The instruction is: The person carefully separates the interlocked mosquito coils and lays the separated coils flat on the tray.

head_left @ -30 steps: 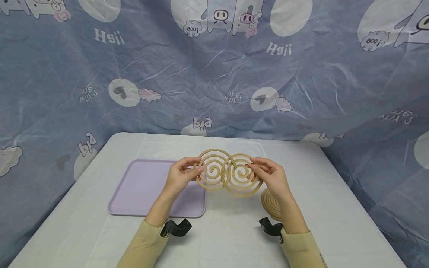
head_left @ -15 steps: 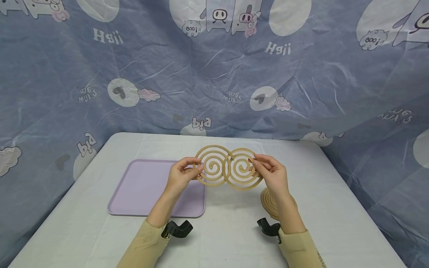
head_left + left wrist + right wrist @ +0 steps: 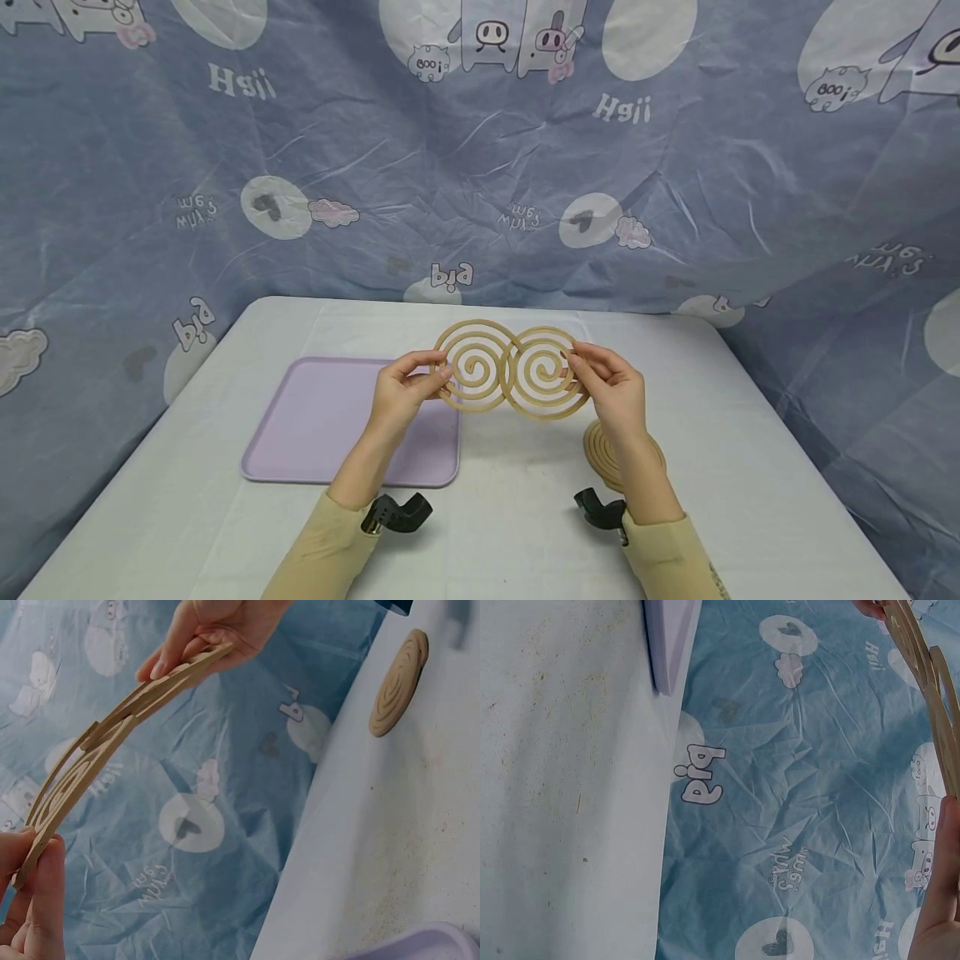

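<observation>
Between both hands (image 3: 401,388) (image 3: 613,390), overlapping coils (image 3: 511,367), face-on only in head view.

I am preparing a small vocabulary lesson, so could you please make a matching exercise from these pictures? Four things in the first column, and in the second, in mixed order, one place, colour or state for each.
Things:
1. Tray
2. Left hand
3. Right hand
4. Cloth

Places, colours, states:
A. holds the edge of the coil farther from the tray
B. blue, printed, behind the table
C. pale purple, lying on the table
D. holds the edge of the coil nearer the tray

Right pairs: 1-C, 2-D, 3-A, 4-B
</observation>
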A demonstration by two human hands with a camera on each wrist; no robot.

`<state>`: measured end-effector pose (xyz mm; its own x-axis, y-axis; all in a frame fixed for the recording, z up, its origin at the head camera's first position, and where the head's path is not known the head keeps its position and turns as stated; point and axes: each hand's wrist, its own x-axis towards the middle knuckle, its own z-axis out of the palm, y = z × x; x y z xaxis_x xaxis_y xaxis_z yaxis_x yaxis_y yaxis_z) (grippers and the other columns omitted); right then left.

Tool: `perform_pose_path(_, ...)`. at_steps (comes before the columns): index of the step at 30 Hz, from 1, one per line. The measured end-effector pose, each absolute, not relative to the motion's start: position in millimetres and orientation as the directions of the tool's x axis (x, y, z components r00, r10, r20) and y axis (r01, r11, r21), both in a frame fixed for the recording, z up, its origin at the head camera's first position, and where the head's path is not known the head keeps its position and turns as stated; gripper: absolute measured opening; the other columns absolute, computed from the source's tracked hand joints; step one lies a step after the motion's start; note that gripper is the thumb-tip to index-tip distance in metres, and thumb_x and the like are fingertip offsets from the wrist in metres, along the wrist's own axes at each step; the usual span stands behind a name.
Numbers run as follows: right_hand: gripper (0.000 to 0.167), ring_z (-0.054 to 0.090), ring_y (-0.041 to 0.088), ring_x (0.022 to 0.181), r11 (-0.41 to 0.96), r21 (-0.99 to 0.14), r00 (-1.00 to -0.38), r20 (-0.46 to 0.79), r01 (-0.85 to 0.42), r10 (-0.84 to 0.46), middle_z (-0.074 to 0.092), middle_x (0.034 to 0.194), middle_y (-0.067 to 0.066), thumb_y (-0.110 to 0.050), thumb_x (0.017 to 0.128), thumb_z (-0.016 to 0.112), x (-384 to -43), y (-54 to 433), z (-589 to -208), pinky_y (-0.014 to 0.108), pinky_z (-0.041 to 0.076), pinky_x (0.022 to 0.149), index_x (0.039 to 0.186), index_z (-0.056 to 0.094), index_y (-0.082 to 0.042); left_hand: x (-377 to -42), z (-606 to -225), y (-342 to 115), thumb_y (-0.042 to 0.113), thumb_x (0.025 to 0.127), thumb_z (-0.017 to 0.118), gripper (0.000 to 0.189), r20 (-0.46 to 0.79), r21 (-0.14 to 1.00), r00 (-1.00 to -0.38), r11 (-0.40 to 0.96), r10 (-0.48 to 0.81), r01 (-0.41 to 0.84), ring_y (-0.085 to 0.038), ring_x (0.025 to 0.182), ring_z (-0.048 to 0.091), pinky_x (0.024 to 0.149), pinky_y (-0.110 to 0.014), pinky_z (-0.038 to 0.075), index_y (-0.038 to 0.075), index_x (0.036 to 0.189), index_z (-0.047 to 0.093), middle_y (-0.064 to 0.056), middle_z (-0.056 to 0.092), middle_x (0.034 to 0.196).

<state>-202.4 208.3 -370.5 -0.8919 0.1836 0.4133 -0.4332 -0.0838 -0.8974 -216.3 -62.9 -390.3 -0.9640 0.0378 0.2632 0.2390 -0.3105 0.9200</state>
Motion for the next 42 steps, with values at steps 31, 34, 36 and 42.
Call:
perform_pose_path(31,0.031,0.067,0.014,0.087,0.092,-0.903,-0.887,0.387,-0.42,-0.252,0.069,0.101,0.0,-0.002,0.094,0.053,-198,238,-362,0.027,0.056,0.072,0.121,0.054,0.014,-222,-386,-86,-0.005,0.08,0.07,0.024,0.275,0.901,-0.958,-0.326,-0.083,0.287,-0.014,0.061,0.065,0.063,-0.029,0.057,-0.005,0.104,0.066,-0.005,0.068,0.08)
perform_pose_path(34,0.029,0.067,0.014,0.09,0.1,-0.886,-0.866,0.412,-0.454,-0.284,0.07,0.101,0.0,0.002,0.09,0.059,-200,239,-366,0.027,0.055,0.073,0.117,0.057,0.014,-222,-385,-91,-0.006,0.081,0.068,0.026,0.276,0.903,-0.958,-0.32,-0.078,0.286,-0.014,0.062,0.066,0.062,-0.028,0.057,-0.008,0.106,0.064,-0.004,0.068,0.079)
perform_pose_path(36,0.026,0.066,0.014,0.089,0.12,-0.859,-0.846,0.451,-0.498,-0.283,0.07,0.099,0.0,0.004,0.088,0.061,-202,238,-369,0.026,0.055,0.072,0.112,0.061,0.012,-223,-385,-93,-0.006,0.082,0.067,0.028,0.282,0.903,-0.957,-0.317,-0.072,0.29,-0.014,0.062,0.065,0.062,-0.028,0.057,-0.012,0.108,0.061,-0.004,0.067,0.078)
perform_pose_path(42,0.022,0.057,0.013,0.09,0.179,-0.756,-0.769,0.574,-0.629,-0.28,0.062,0.101,0.008,0.014,0.082,0.063,-206,229,-374,0.021,0.053,0.07,0.102,0.068,0.009,-224,-384,-95,-0.006,0.083,0.067,0.03,0.284,0.906,-0.956,-0.308,-0.068,0.291,-0.014,0.062,0.065,0.062,-0.029,0.057,-0.014,0.111,0.059,-0.005,0.068,0.081)
